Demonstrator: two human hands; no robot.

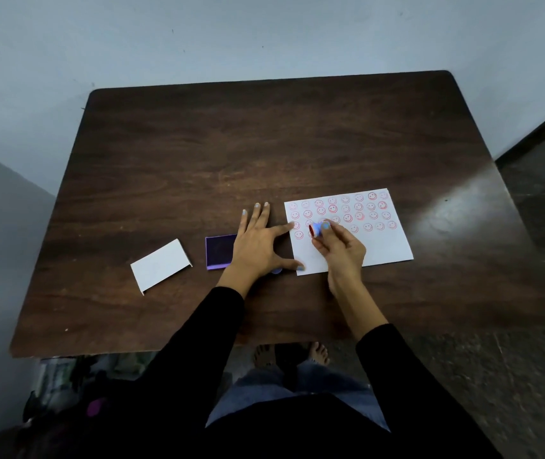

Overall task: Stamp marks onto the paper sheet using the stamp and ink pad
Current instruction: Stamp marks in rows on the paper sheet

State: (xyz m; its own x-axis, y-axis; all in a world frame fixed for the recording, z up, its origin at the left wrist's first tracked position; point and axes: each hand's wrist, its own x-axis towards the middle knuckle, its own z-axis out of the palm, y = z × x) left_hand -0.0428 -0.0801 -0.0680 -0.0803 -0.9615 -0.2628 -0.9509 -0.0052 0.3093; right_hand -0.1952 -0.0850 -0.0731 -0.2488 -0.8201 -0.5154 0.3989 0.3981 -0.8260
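A white paper sheet (377, 246) lies on the table at the right, with several rows of red smiley marks across its upper part. My right hand (340, 248) holds a small blue stamp (317, 229) tilted on its side just above the sheet's left part, its red face turned left. My left hand (259, 241) lies flat with fingers spread, forefinger and thumb pressing the sheet's left edge. A purple ink pad (220, 251) sits open just left of that hand, partly covered by it.
The dark wooden table (264, 144) stands against a pale wall. A white lid or card (161, 265) lies left of the ink pad. A small blue cap (277, 270) peeks out under my left hand. My feet show below the table's near edge.
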